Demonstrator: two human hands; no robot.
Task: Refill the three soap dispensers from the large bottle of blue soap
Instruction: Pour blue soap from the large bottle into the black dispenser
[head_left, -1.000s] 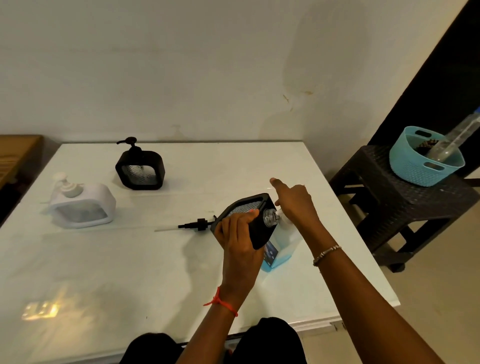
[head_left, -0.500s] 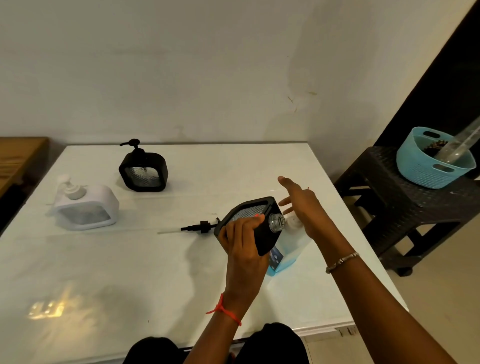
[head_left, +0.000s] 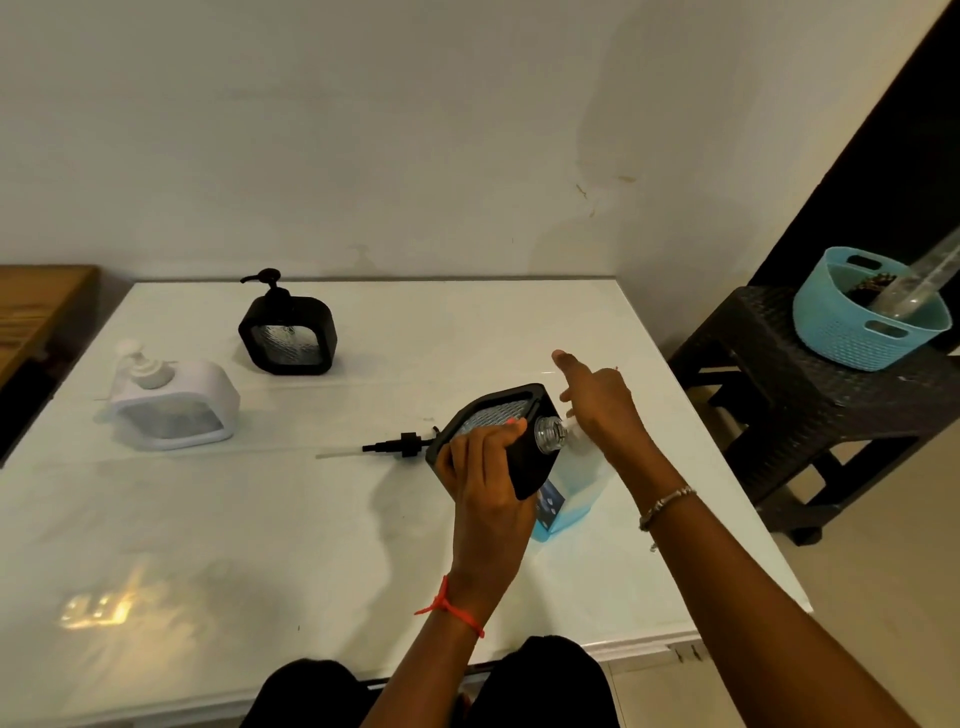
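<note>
Grip of the left hand (head_left: 488, 488) curls round the tilted black square dispenser (head_left: 535, 467). Right hand (head_left: 597, 410) spreads loose over the big clear bottle of blue soap (head_left: 571, 493). A bump could tip it and spill.

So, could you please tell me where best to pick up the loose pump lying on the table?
Pinch the loose pump at its black collar, coming from above. It lies flat on the table, the collar is its widest part, and the white tube looks thin.

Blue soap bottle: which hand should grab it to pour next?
Probably the right. The right hand is empty and sits at the top of the blue soap bottle. The left hand is busy gripping the tilted black dispenser, whose neck is open.
</note>
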